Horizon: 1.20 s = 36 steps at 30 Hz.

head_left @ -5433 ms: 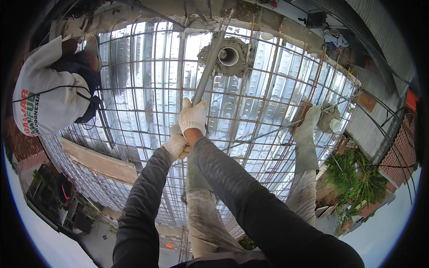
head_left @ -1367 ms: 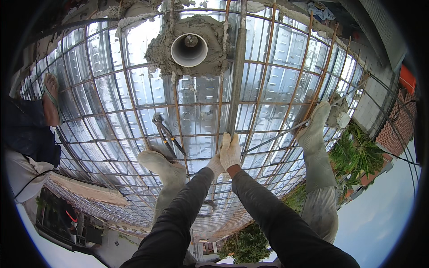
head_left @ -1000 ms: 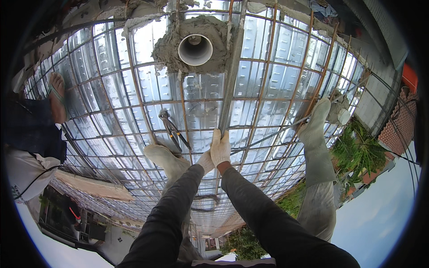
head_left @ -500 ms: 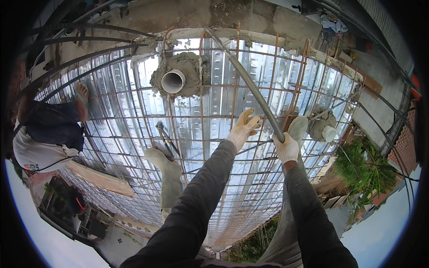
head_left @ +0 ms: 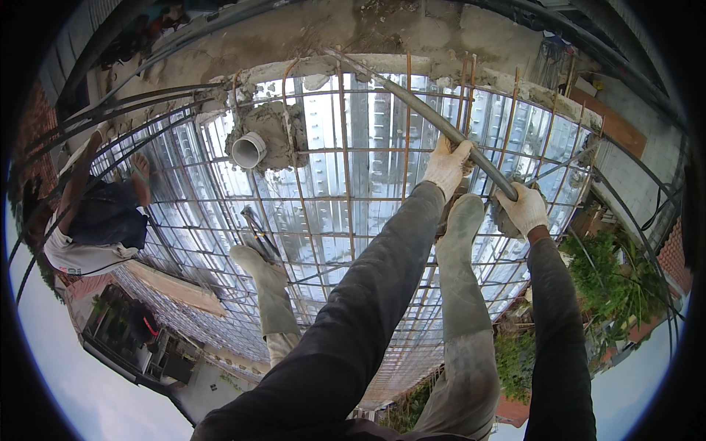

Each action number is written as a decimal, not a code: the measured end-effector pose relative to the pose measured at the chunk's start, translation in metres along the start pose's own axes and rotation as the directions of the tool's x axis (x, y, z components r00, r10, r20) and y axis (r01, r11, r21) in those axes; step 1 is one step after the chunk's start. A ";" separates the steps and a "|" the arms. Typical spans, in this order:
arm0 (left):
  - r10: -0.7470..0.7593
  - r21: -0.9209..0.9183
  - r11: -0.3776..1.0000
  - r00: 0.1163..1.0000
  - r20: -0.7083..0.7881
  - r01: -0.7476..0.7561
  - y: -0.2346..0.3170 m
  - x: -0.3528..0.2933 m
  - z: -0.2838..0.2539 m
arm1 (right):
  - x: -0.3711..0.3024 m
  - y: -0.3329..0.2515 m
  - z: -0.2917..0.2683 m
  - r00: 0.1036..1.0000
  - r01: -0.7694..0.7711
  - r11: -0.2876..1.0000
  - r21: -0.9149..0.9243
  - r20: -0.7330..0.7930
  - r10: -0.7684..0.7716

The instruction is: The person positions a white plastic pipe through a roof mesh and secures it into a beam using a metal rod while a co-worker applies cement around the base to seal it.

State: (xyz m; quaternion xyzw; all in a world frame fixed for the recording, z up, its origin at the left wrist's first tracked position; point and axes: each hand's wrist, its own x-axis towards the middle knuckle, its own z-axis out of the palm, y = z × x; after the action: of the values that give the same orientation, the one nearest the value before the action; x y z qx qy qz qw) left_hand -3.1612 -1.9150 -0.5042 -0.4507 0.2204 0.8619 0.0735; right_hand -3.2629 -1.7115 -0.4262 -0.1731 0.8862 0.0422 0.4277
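Note:
A long grey metal pipe [head_left: 415, 105] slants from the concrete edge at the far side down toward my right. Its far end narrows to a thinner tip near that edge. My right hand [head_left: 523, 209], in a pale work glove, is closed around the near end. Farther up the pipe, my gloved left hand [head_left: 445, 167] has its fingers curled against it. Below both hands lies a grid of rusty rebar [head_left: 407, 158] over shiny corrugated metal decking [head_left: 360, 173]. A pair of long-handled cutters or pliers [head_left: 259, 231] rests on the grid beside my left boot [head_left: 259, 273].
A white plastic pipe stub [head_left: 248, 149] rises from wet mortar [head_left: 276, 132] at left. Another person [head_left: 107, 213] crouches at the far left. Black cables [head_left: 140, 105] cross both sides. My right boot [head_left: 463, 228] stands on the grid; a wooden plank [head_left: 173, 288] lies lower left.
My left hand has moved right and forward from beside the pipe onto it. My right hand has shifted right with the pipe's near end, and the view has turned slightly.

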 end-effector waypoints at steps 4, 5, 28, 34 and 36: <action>-0.012 0.016 1.000 1.000 -0.017 0.012 -0.006 0.015 0.019 | 0.016 0.020 -0.008 1.000 -0.025 0.999 0.031 0.004 0.025; -0.005 -0.007 1.000 1.000 -0.026 0.005 -0.007 0.018 0.020 | 0.021 0.021 -0.010 1.000 -0.017 0.999 0.043 0.003 0.017; -0.148 -0.218 0.966 0.988 -0.041 0.135 -0.055 -0.012 -0.028 | 0.001 -0.003 0.045 0.995 -0.090 0.996 0.007 -0.044 0.090; 0.058 0.441 0.897 0.993 -0.105 -0.005 -0.132 -0.046 0.008 | -0.004 0.018 0.057 0.963 0.018 0.999 0.044 -0.268 -0.005; 0.136 0.632 0.770 0.990 -0.027 -0.088 -0.109 -0.069 0.013 | -0.004 0.015 0.068 0.950 0.000 0.999 0.050 -0.313 0.015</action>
State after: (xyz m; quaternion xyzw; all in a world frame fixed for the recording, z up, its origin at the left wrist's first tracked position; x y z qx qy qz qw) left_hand -3.0951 -1.8068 -0.4760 -0.4166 0.5246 0.7249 0.1606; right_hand -3.2150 -1.6813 -0.4670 -0.1637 0.9442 -0.0061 0.2859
